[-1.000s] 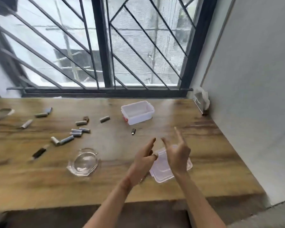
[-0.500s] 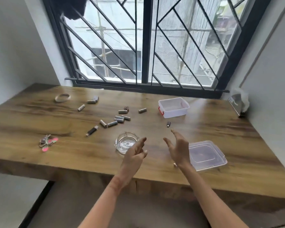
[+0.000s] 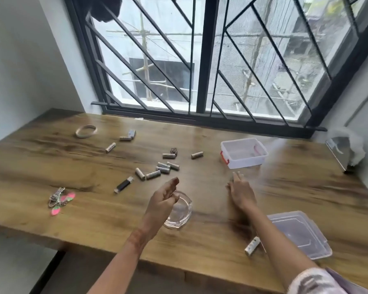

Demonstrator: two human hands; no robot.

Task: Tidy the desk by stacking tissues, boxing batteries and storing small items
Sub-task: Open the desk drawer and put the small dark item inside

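Observation:
Several grey batteries [image 3: 162,169] lie scattered mid-desk, and one more battery [image 3: 252,246] sits near the front edge by my right forearm. The open white plastic box [image 3: 232,164] with red clasps stands at the back right. Its clear lid [image 3: 300,232] lies at the front right. My left hand [image 3: 163,201] hovers over the glass ashtray [image 3: 182,217], fingers loosely curled and holding nothing. My right hand [image 3: 241,193] stretches forward, palm down and low over the desk. Its fingertips reach a small dark item that they mostly hide. A tissue dispenser [image 3: 340,152] leans by the right wall.
A black USB stick [image 3: 123,184] lies left of the batteries. A keychain with pink charms [image 3: 61,199] is at the front left and a pale ring [image 3: 86,131] at the back left. A small box [image 3: 132,133] is near the window. The barred window backs the wooden desk [image 3: 51,162].
My right hand has reached forward and down towards the small dark item below the box. My left hand has moved over the ashtray. The view has swung left and closer.

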